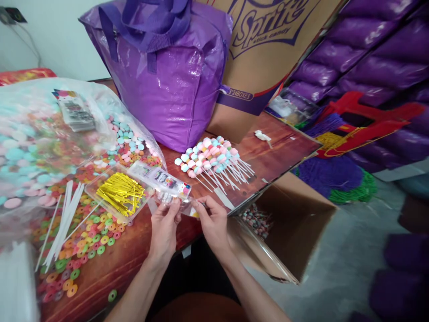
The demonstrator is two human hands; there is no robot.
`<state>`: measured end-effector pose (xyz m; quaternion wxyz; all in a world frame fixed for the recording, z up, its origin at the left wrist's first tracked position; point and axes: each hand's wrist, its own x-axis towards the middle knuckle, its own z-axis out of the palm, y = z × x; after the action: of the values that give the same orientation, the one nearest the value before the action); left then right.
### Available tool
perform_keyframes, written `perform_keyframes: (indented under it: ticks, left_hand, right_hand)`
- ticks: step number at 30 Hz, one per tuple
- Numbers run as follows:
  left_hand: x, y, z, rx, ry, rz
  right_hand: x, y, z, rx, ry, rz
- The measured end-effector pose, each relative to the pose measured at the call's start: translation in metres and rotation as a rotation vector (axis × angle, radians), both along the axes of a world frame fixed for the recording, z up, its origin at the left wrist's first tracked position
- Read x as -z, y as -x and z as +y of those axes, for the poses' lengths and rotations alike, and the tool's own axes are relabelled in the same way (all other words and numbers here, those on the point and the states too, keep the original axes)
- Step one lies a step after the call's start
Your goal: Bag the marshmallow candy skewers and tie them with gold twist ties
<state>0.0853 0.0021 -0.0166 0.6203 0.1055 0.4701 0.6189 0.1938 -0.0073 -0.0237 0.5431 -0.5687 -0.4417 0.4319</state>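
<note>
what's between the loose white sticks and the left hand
In the head view, a clear tray of gold strips, plus colourful rings, lies between the white sticks and the left hand.

Around the left hand [164, 228] and right hand [213, 223], the bag [164, 103] is standing at twelve o'clock on the table [275, 150], the carton [261, 58] behind it at one. Stick candies [214, 156] are lying nearer at one. The tray [91, 190] is holding ties [120, 192] at ten (the sack [138, 125] is lying beyond). Sticks [65, 223] are resting over rings [97, 232] towards nine. The open box [301, 219] is sitting at three.
</note>
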Motion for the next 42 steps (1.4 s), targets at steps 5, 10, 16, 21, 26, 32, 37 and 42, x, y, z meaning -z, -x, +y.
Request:
perform_keyframes:
  ticks: [5,10,16,21,26,32,37,42]
  left_hand:
    - [0.008,0.001,0.0,-0.074,-0.056,0.081]
    - [0.004,0.014,0.005,-0.08,0.029,-0.136]
    - [0.002,0.011,0.007,-0.16,0.021,-0.143]
    - [0.005,0.007,0.007,-0.214,0.027,-0.094]
    - [0.008,0.007,0.007,-0.189,0.007,-0.097]
    - [0.004,0.004,0.013,-0.222,0.049,-0.137]
    - [0.002,0.002,0.019,-0.236,0.091,-0.137]
    - [-0.001,-0.001,0.023,-0.236,0.11,-0.112]
  right_hand:
    - [0.004,0.0,0.008,0.013,0.01,0.065]
    - [0.005,-0.004,0.013,-0.116,-0.063,-0.115]
    - [0.005,-0.011,0.033,0.027,-0.13,-0.749]
    - [0.013,-0.013,0.058,0.057,0.036,-1.218]
    - [0.019,-0.016,0.06,0.016,0.031,-1.063]
    - [-0.003,-0.043,0.011,0.07,-0.122,-0.385]
    - [-0.022,-0.073,-0.04,0.115,-0.179,-0.384]
    - [-0.017,-0.097,-0.066,0.049,-0.262,-0.516]
